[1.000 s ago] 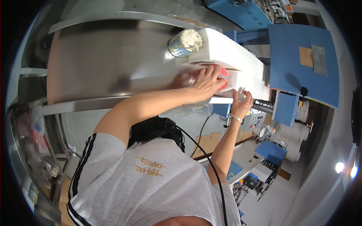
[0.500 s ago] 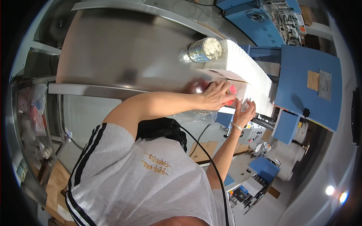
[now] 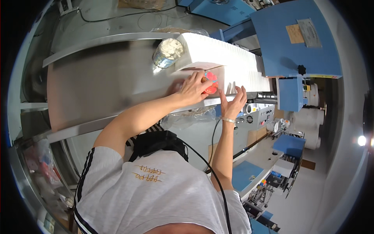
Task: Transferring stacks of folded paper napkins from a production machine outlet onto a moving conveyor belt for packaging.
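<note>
Plastic bags (image 3: 46,163), clear and partly red inside, hang or lie at the left, on the near side of a bare-topped steel table (image 3: 105,82). The table runs rightward, its raised rims along the near and far edges. Near the person's waist sits a black pouch (image 3: 156,146), with crumpled clear plastic (image 3: 191,117) to its right and farther off, by the table's near rim. On the table's far side stands a round tub (image 3: 168,52) full of pale flat pieces, just beside the left end of a far white row (image 3: 206,50) of closely packed pieces. The left hand (image 3: 191,87) reaches in nearer than the tub, fingers bent and thumb closed about the left part of a red piece (image 3: 210,82) with printed detail. That red piece is near the left end of a near white row (image 3: 251,80). Right of it, the right hand (image 3: 232,104) has thumb and fingers well parted, with nothing evidently gripped; whether its fingertips touch the row I cannot tell. Farthest right stands a blue machine (image 3: 284,50)
</note>
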The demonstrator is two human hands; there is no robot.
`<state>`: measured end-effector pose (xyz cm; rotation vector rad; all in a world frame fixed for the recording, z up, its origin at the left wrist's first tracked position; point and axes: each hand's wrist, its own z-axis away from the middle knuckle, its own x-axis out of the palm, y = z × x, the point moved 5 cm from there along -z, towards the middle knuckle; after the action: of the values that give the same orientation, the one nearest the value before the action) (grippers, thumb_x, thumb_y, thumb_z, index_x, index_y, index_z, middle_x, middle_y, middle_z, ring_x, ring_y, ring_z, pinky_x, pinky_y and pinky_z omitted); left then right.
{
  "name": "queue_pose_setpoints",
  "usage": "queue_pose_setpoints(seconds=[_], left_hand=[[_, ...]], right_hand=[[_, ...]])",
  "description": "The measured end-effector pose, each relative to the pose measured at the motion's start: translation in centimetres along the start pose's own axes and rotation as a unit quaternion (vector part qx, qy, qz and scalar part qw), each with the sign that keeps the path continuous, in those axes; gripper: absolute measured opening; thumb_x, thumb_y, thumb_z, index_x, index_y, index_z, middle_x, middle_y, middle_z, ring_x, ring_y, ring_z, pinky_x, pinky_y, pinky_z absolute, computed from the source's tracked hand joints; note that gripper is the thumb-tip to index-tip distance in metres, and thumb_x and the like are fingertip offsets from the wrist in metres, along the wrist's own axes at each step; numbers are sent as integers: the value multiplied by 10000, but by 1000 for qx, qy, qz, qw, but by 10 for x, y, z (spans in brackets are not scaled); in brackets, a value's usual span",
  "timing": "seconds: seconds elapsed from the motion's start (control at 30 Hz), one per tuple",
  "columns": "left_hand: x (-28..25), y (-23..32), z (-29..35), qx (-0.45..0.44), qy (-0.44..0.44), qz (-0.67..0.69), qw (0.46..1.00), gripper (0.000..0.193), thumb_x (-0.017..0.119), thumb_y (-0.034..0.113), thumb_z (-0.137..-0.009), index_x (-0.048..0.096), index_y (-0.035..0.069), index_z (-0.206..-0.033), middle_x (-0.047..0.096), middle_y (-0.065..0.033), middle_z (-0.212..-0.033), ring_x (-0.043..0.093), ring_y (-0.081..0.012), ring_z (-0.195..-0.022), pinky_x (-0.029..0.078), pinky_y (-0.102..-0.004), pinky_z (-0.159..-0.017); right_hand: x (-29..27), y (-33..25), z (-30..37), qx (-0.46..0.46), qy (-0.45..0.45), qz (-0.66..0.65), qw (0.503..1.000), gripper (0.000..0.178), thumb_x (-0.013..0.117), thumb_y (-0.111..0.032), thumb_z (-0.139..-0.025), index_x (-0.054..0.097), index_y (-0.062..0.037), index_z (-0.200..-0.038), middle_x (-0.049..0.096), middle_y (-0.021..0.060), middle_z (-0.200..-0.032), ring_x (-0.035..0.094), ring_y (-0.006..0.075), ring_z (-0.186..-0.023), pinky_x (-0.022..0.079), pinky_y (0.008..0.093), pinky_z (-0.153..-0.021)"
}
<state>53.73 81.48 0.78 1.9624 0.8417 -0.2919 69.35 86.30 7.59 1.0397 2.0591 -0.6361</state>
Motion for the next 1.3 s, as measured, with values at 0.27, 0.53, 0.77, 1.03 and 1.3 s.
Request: queue_pose_setpoints(seconds=[0.27,0.53,0.77,1.03,1.3], left_hand=[[-3,5,0,-24,-4,-22,999,489,763,184,-666,558,125,-1107,411,-184,-1241,470,-373,-1094,462,-475,-855],[-2,4,1,-17,-19,-25,999,524,756,191,-685,520,138,-1150,397,-173,-1208,467,-359,-1086,465,-478,-816],[-3,5,1,-21,-23,-25,999,544,748,200,-700,502,143,-1182,398,-153,-1147,457,-333,-1085,459,-473,-807],[1,9,5,-21,4,-74,997,527,755,226,-699,526,117,-1160,388,-218,-1267,468,-358,-1093,403,-478,-846],[13,10,6,4,25,-125,992,469,618,199,-778,519,111,-1228,399,-307,-1212,374,-431,-1195,80,-780,-953]], right_hand=[[3,-13,0,-71,-34,-9,997,279,643,-195,-830,637,-170,-1108,449,169,-1304,419,375,-1169,365,479,-949],[28,-7,-15,-74,-116,43,989,312,605,-205,-853,628,-212,-1164,388,155,-1392,368,385,-1248,365,513,-953],[31,1,-17,-86,-142,47,985,379,617,-202,-838,590,-228,-1216,381,150,-1400,361,383,-1253,365,517,-957],[35,9,-15,-103,-162,97,977,475,593,-227,-849,506,-270,-1314,343,160,-1438,345,389,-1268,330,506,-1002],[35,6,-16,-100,-179,130,970,487,562,-224,-857,483,-270,-1335,347,159,-1440,356,402,-1272,352,547,-973]])
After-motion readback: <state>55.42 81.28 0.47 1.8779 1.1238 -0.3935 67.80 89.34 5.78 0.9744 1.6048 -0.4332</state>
